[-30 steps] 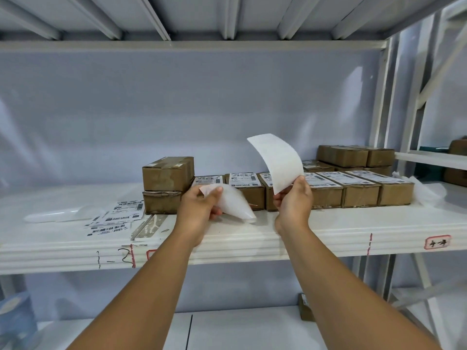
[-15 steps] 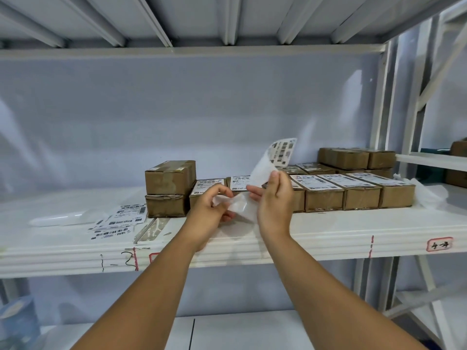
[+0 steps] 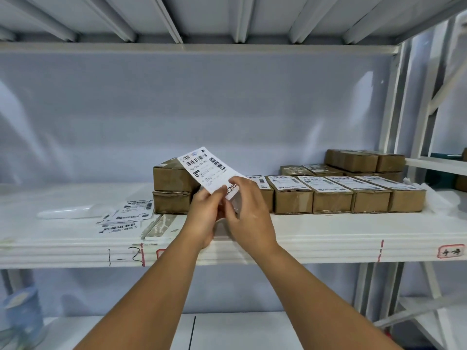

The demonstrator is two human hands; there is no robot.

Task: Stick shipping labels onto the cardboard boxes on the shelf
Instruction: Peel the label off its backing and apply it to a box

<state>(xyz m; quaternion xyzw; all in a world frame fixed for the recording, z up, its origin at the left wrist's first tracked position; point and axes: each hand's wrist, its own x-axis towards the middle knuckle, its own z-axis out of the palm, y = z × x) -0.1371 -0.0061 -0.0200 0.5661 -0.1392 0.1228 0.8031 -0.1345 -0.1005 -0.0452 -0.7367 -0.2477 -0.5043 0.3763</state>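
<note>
Nearest, at 6 o'clock: lower shelf (image 3: 227, 329), white, with one dark seam. On it at 8 o'clock, a blue can (image 3: 22, 314), blurred. Up from 6 o'clock toward the middle, two bare forearms (image 3: 156, 294).

From 9 to 3 o'clock across the view, the front edge of the shelf (image 3: 328, 248), with handwritten marks at 7 o'clock of the hands and a red tag (image 3: 451, 251) at 4 o'clock.

Just above that edge, left hand (image 3: 204, 213) and right hand (image 3: 249, 213), close together, both pinching the label (image 3: 204, 170) at its lower end: left with thumb and curled fingers at the lower left, right with curled fingertips at the lower right corner. Label held in the air, printed face to the camera, upper end leaning to 11 o'clock, covering part of the stack (image 3: 171, 178) of two boxes.

At 9 o'clock of the hands, flat on the shelf: grey strips (image 3: 159, 223), then loose labels (image 3: 129, 215), then a clear wrapper (image 3: 68, 210).

At 3 o'clock of the hands, a row (image 3: 331, 195) of boxes side by side, each labelled on top. Behind it at 2 o'clock, far boxes (image 3: 364, 160) near the back wall (image 3: 227, 109).
</note>
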